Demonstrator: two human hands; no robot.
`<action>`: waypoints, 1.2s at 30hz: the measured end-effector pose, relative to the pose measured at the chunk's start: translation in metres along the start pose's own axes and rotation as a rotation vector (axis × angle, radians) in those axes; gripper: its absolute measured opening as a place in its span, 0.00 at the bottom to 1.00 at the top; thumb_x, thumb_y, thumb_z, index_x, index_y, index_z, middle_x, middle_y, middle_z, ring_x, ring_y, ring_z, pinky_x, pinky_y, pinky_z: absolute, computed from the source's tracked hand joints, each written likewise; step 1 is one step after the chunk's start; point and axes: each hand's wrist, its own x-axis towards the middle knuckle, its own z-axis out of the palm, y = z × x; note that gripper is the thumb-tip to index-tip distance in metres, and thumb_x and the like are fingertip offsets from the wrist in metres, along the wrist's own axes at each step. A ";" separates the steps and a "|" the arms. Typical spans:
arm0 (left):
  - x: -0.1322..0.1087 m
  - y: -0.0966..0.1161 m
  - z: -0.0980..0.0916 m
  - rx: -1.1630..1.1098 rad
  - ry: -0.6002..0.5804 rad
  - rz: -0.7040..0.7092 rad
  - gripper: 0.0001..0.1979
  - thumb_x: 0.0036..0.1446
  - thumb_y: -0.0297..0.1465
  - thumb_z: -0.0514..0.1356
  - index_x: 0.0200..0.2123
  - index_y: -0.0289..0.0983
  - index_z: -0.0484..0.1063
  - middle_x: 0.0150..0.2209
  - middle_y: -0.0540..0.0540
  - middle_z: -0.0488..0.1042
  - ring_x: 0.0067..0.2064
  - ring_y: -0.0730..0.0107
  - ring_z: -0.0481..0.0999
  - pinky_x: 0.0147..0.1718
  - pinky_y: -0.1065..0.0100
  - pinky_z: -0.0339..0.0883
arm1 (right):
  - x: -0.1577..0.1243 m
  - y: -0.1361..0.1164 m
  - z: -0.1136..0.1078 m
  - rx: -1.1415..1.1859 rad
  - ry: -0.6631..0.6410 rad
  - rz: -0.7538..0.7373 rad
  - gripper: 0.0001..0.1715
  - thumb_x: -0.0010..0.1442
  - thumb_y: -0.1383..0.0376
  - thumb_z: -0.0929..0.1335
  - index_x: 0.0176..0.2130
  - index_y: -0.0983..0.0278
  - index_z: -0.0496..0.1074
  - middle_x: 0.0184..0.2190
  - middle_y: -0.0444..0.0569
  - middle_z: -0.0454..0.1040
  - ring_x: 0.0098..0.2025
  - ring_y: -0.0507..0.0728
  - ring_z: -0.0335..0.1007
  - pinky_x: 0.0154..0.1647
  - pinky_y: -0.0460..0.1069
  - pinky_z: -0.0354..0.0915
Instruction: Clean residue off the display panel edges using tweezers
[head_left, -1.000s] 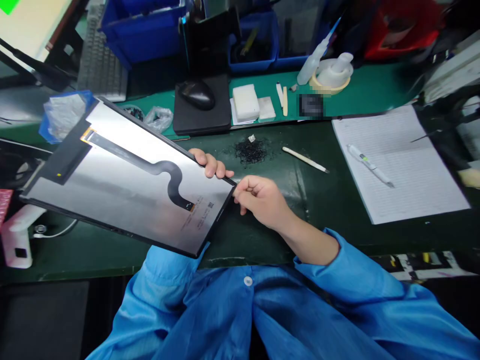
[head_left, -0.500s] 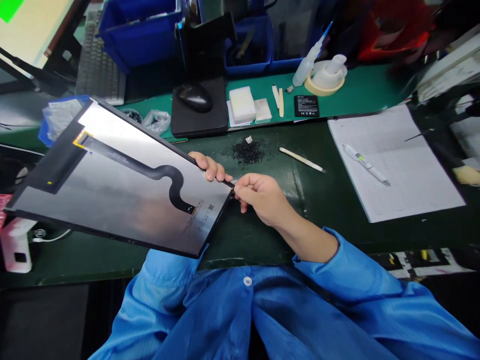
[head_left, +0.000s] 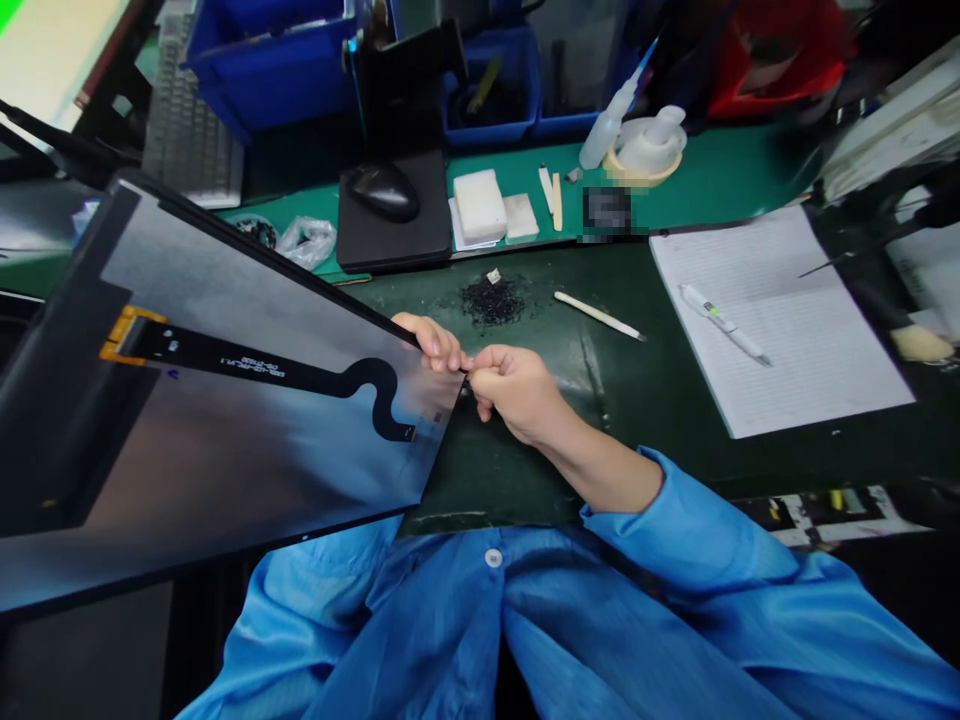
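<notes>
Showing grey reflective back, black frame and S-bent ribbon cable (head_left: 300, 373) on display panel (head_left: 262, 470), tilted above worktop (head_left: 525, 480). Tipped nearer at left end than half a second ago, with duller glare. Gripping far edge with left hand (head_left: 431, 342); pinching at corner with closed right hand (head_left: 514, 390), pinched bit hidden.

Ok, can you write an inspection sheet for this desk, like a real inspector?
Surface: dark green bench, faintly marked.
Job's things: panel, lifted and tilted; black ribbon on its silvery side.
Clutter: black scraps in a pile; pale stick; pen on lined paper.
Hands: left hand grips the panel's edge; right hand pinches at its corner, anything pinched hidden.
Cables: nothing seen clearly besides the ribbon.
Surroundings: mouse, keyboard, blue bins toward the back.
</notes>
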 end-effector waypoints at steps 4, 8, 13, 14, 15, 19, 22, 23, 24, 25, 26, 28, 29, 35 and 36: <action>-0.001 -0.003 0.000 -0.048 -0.074 0.092 0.32 0.45 0.44 0.73 0.17 0.31 0.54 0.14 0.53 0.63 0.19 0.76 0.70 0.23 0.70 0.76 | 0.000 0.001 0.000 -0.020 -0.001 -0.014 0.05 0.39 0.65 0.66 0.24 0.60 0.66 0.11 0.35 0.63 0.12 0.48 0.57 0.14 0.44 0.54; -0.003 -0.004 -0.003 -0.044 -0.122 0.111 0.29 0.49 0.41 0.71 0.18 0.31 0.56 0.16 0.52 0.65 0.22 0.75 0.73 0.25 0.69 0.77 | 0.000 0.000 -0.001 -0.042 -0.005 -0.034 0.05 0.39 0.64 0.66 0.23 0.61 0.66 0.11 0.36 0.64 0.12 0.48 0.57 0.14 0.44 0.55; -0.002 -0.006 -0.005 -0.005 -0.105 0.099 0.29 0.50 0.43 0.71 0.18 0.32 0.58 0.16 0.52 0.64 0.21 0.75 0.72 0.25 0.69 0.77 | -0.003 -0.007 -0.001 -0.132 0.014 -0.048 0.04 0.40 0.65 0.67 0.23 0.61 0.67 0.11 0.38 0.66 0.13 0.49 0.59 0.14 0.43 0.53; -0.002 -0.007 -0.006 0.005 -0.111 0.099 0.29 0.50 0.44 0.71 0.18 0.32 0.58 0.16 0.52 0.64 0.21 0.74 0.72 0.24 0.68 0.77 | -0.003 -0.009 -0.001 -0.150 0.021 -0.047 0.04 0.40 0.65 0.67 0.23 0.61 0.67 0.12 0.38 0.66 0.13 0.49 0.59 0.14 0.43 0.52; -0.002 -0.008 -0.006 0.013 -0.123 0.103 0.29 0.50 0.44 0.71 0.17 0.32 0.58 0.15 0.51 0.64 0.21 0.74 0.72 0.24 0.68 0.77 | -0.004 -0.010 -0.001 -0.164 0.027 -0.045 0.03 0.40 0.66 0.67 0.22 0.62 0.67 0.12 0.38 0.66 0.13 0.48 0.59 0.13 0.43 0.52; -0.002 -0.008 -0.006 0.043 -0.093 0.117 0.30 0.49 0.47 0.71 0.17 0.33 0.58 0.15 0.51 0.63 0.20 0.73 0.71 0.23 0.67 0.76 | -0.004 -0.013 -0.001 -0.173 0.033 -0.036 0.02 0.41 0.67 0.67 0.23 0.62 0.68 0.12 0.39 0.66 0.13 0.48 0.59 0.14 0.43 0.52; -0.002 -0.006 -0.008 0.048 -0.035 0.089 0.33 0.46 0.50 0.71 0.19 0.34 0.54 0.14 0.53 0.60 0.19 0.75 0.68 0.22 0.67 0.75 | -0.004 -0.012 -0.002 -0.133 0.009 -0.046 0.02 0.42 0.67 0.67 0.23 0.62 0.68 0.12 0.38 0.66 0.13 0.48 0.59 0.14 0.43 0.54; -0.001 -0.006 -0.010 0.042 -0.030 0.082 0.34 0.45 0.51 0.71 0.19 0.35 0.52 0.14 0.53 0.59 0.19 0.75 0.67 0.22 0.67 0.74 | -0.004 -0.012 -0.003 -0.112 -0.009 -0.051 0.03 0.42 0.67 0.67 0.24 0.62 0.68 0.12 0.38 0.66 0.13 0.48 0.59 0.13 0.43 0.55; 0.000 -0.006 -0.013 0.035 -0.031 0.076 0.34 0.44 0.51 0.71 0.20 0.35 0.51 0.14 0.54 0.58 0.19 0.75 0.66 0.22 0.67 0.74 | -0.004 -0.012 -0.003 -0.089 -0.030 -0.055 0.03 0.42 0.67 0.67 0.24 0.62 0.69 0.12 0.38 0.66 0.13 0.48 0.59 0.13 0.44 0.55; 0.001 -0.007 -0.017 0.029 -0.032 0.070 0.35 0.43 0.52 0.70 0.20 0.35 0.49 0.14 0.55 0.56 0.19 0.75 0.65 0.21 0.67 0.74 | -0.004 -0.012 -0.004 -0.065 -0.052 -0.057 0.03 0.42 0.67 0.67 0.25 0.63 0.69 0.13 0.38 0.66 0.13 0.48 0.59 0.13 0.44 0.56; 0.003 -0.008 -0.022 0.022 -0.023 0.069 0.36 0.43 0.53 0.69 0.21 0.36 0.48 0.14 0.55 0.54 0.19 0.75 0.64 0.21 0.67 0.73 | -0.004 -0.012 -0.004 -0.042 -0.073 -0.058 0.04 0.43 0.67 0.68 0.26 0.63 0.70 0.14 0.38 0.67 0.13 0.48 0.59 0.13 0.44 0.57; 0.005 -0.012 -0.030 0.007 -0.011 0.069 0.36 0.43 0.55 0.67 0.22 0.37 0.47 0.14 0.56 0.50 0.18 0.76 0.61 0.20 0.67 0.72 | -0.005 -0.012 -0.005 -0.003 -0.107 -0.056 0.04 0.45 0.66 0.69 0.27 0.64 0.71 0.17 0.39 0.69 0.15 0.48 0.60 0.14 0.44 0.59; 0.006 -0.013 -0.034 -0.008 -0.007 0.076 0.35 0.43 0.55 0.67 0.23 0.37 0.47 0.14 0.56 0.48 0.18 0.76 0.60 0.20 0.67 0.71 | -0.005 -0.012 -0.006 0.010 -0.121 -0.054 0.04 0.46 0.65 0.69 0.27 0.64 0.71 0.19 0.40 0.71 0.15 0.47 0.60 0.14 0.44 0.59; 0.004 -0.021 -0.046 -0.064 0.010 0.081 0.31 0.46 0.55 0.64 0.26 0.38 0.50 0.16 0.55 0.49 0.20 0.75 0.60 0.23 0.67 0.70 | -0.010 -0.016 -0.006 0.065 -0.169 -0.030 0.06 0.48 0.63 0.71 0.26 0.64 0.72 0.21 0.42 0.72 0.17 0.47 0.61 0.13 0.43 0.62; 0.004 -0.021 -0.048 -0.055 0.024 0.059 0.31 0.47 0.56 0.63 0.26 0.38 0.51 0.17 0.55 0.50 0.21 0.74 0.61 0.24 0.66 0.71 | -0.010 -0.017 -0.006 0.071 -0.171 -0.030 0.06 0.47 0.63 0.71 0.26 0.64 0.72 0.21 0.42 0.72 0.17 0.47 0.61 0.13 0.43 0.62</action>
